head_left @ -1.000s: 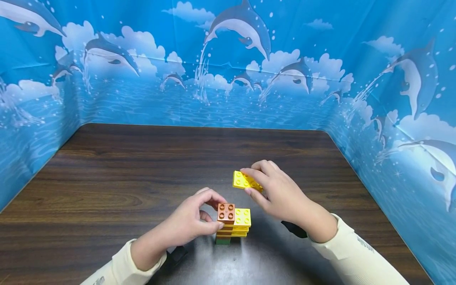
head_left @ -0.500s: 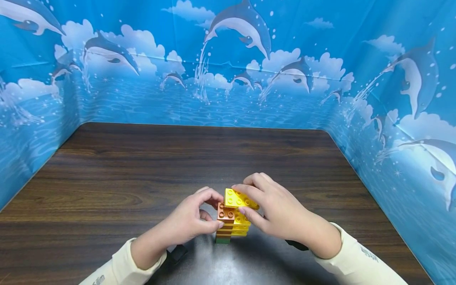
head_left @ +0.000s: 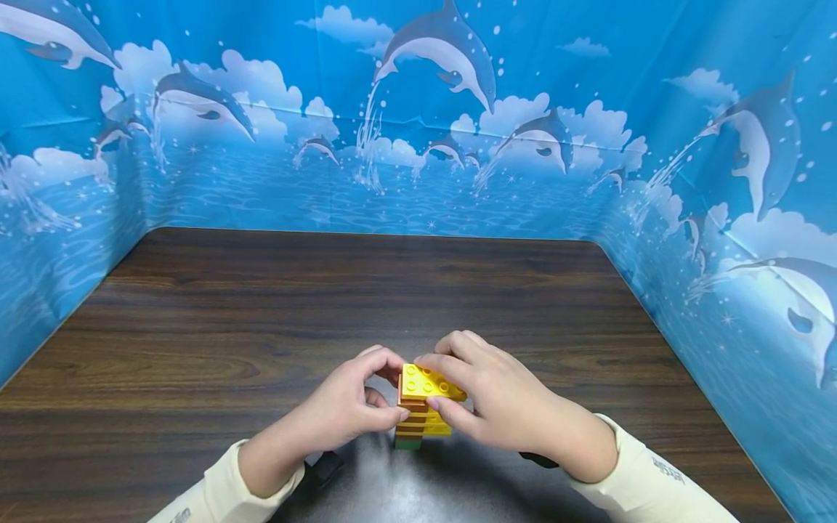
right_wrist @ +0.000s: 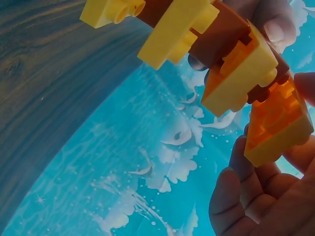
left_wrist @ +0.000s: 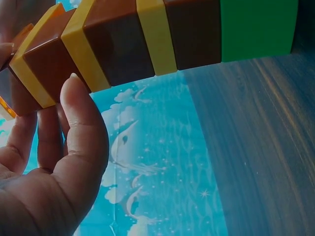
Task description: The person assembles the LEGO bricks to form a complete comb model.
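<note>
A tower of toy building bricks, brown bricks (left_wrist: pixel 118 44) alternating with thin yellow bricks (left_wrist: pixel 157 39), rises from a green brick (left_wrist: pixel 258 29) on the table. My left hand (head_left: pixel 346 407) grips the tower near its top, thumb in front and fingers behind. Between the thumb and fingers of my right hand (head_left: pixel 503 396) is a flat yellow brick (head_left: pixel 418 386), studs up, lying over the topmost brown brick. Its right end juts out past the tower, and its hollow underside shows in the right wrist view. Lower yellow bricks (right_wrist: pixel 177 32) stick out on the same side.
The dark wooden table (head_left: pixel 261 305) stretches out behind the tower. A blue curtain (head_left: pixel 261 181) printed with dolphins stands along its back and both sides. Dark wrist straps (head_left: pixel 323 465) sit under the cream sleeves.
My right hand has brought the flat yellow brick left and toward me, from behind the tower onto its top. My left hand has kept its grip in place.
</note>
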Tool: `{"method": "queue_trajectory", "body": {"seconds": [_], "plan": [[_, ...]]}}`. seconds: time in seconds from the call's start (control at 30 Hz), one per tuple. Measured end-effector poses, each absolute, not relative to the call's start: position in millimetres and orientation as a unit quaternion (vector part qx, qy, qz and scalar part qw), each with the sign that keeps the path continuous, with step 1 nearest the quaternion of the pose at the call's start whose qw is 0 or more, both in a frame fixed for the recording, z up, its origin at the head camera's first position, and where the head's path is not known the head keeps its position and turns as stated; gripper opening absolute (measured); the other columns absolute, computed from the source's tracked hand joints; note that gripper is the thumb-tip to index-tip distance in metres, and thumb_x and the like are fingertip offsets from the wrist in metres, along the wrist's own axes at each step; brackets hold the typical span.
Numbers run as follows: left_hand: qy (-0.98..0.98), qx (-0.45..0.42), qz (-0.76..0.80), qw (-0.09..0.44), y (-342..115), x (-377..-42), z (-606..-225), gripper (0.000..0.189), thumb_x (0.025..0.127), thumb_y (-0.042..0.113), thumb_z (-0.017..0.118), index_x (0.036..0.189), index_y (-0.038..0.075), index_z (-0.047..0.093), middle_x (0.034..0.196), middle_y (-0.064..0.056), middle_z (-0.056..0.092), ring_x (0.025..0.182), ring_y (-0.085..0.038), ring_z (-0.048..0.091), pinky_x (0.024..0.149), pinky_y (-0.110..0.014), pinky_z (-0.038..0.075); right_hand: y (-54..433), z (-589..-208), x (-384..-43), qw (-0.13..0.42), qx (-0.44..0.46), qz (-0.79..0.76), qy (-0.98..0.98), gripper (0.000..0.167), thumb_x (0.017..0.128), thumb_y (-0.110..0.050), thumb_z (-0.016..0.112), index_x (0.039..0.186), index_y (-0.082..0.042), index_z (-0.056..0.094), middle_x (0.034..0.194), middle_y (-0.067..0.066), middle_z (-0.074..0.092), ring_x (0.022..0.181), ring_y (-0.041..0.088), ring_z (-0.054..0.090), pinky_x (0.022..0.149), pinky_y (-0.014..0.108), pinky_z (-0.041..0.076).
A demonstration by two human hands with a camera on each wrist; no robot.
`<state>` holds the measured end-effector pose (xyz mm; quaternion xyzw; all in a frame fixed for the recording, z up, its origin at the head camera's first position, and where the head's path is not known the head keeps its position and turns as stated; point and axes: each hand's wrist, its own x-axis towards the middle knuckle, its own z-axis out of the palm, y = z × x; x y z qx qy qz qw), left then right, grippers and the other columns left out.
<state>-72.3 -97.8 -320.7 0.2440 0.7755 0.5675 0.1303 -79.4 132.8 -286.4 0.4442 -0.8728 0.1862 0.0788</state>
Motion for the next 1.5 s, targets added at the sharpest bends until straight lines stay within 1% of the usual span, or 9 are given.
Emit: {"method": "queue_trajectory", "body": {"seconds": [0.3,0.7,1.07,1.5], "plan": [[0.773,0.235,0.573,0.138,-97.5,-72.8,-321.5,0.034,0.080,0.009,0.072,0.111,0.003,0.058,0.109,-0.010,0.052,0.099,-0.027,0.053,0.072,-0.030,0.056,127.2,-283.0,-78.2,0.088,0.456,0.172,-0.869,0.036,0.085,-0.024,0.069,0.120,-0.013,0.066,0.102,-0.005,0.054,0.091,0.009,0.047,0.071,0.020,0.047],[0.766,0.245,0.580,0.132,-98.1,-71.3,-321.4,0.036,0.082,0.011,0.072,0.113,0.001,0.058,0.109,-0.010,0.052,0.099,-0.023,0.053,0.072,-0.029,0.056,126.8,-282.7,-77.2,0.094,0.453,0.164,-0.871,0.036,0.085,-0.026,0.070,0.119,-0.013,0.068,0.100,-0.005,0.054,0.089,0.009,0.046,0.069,0.020,0.046],[0.777,0.243,0.568,0.123,-97.6,-69.9,-320.8,0.033,0.082,0.013,0.073,0.111,0.003,0.060,0.108,-0.008,0.052,0.099,-0.021,0.054,0.073,-0.028,0.055,127.5,-283.8,-78.2,0.103,0.465,0.155,-0.866,0.036,0.085,-0.027,0.070,0.118,-0.013,0.068,0.100,-0.004,0.054,0.089,0.009,0.047,0.069,0.020,0.046],[0.775,0.235,0.571,0.134,-96.0,-70.3,-321.2,0.029,0.083,0.011,0.072,0.109,0.006,0.061,0.108,-0.008,0.052,0.100,-0.025,0.054,0.072,-0.030,0.056,129.1,-287.7,-76.2,0.130,0.475,0.148,-0.858,0.035,0.086,-0.025,0.070,0.118,-0.012,0.068,0.101,-0.002,0.055,0.088,0.011,0.047,0.070,0.021,0.045]]}}
